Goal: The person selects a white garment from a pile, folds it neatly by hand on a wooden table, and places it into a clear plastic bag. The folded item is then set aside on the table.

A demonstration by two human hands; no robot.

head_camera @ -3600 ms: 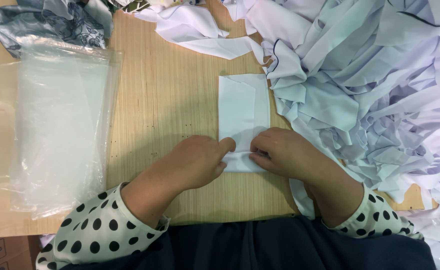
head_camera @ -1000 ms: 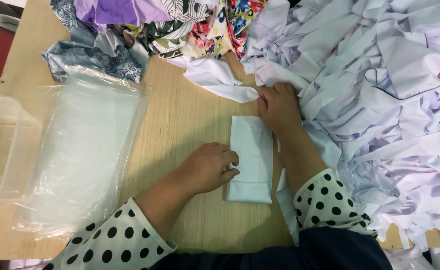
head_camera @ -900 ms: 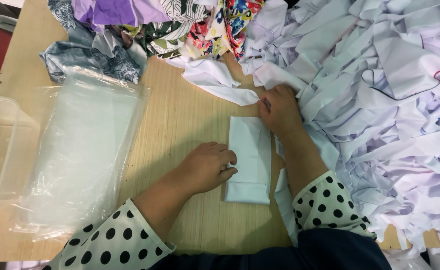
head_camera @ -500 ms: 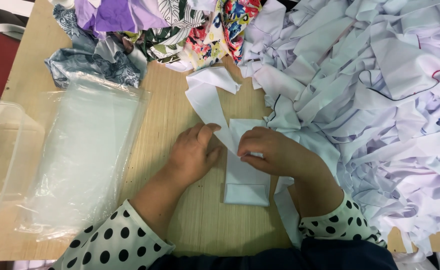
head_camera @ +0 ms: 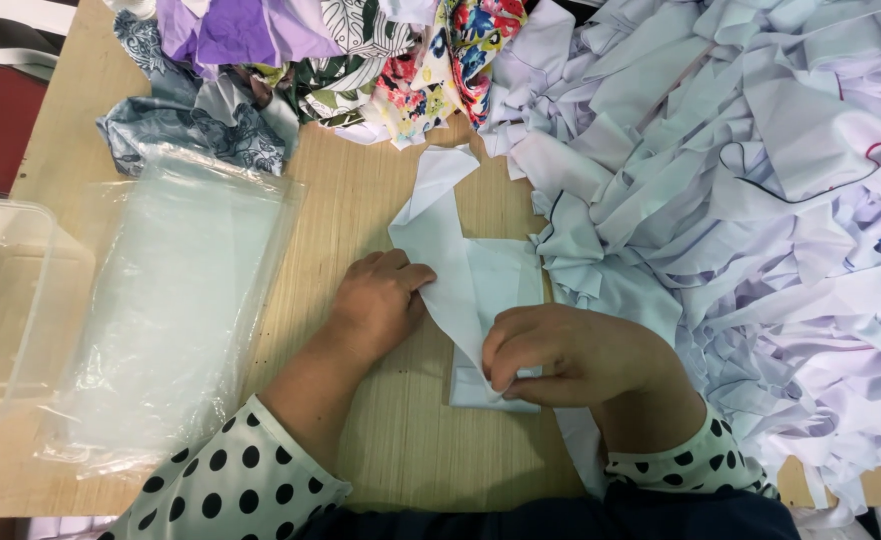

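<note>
Pulling: the white fabric strip [head_camera: 439,250] now lies nearer, drawn diagonally across the folded white cloth [head_camera: 506,290] mid-desk.
Right hand [head_camera: 571,352]: curled, pinching the strip's near end.
Left hand [head_camera: 379,300]: fingers pressing the strip's left edge.
Clear plastic bags [head_camera: 171,300]: stacked flat, left on the desk [head_camera: 361,200].

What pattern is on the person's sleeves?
White with black polka dots on the sleeves, clearest in the head view.

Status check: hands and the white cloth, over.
Left hand pinning white strip edge. Right hand pinching strip's near end over folded white piece. Loose white pile crowds right side.
</note>
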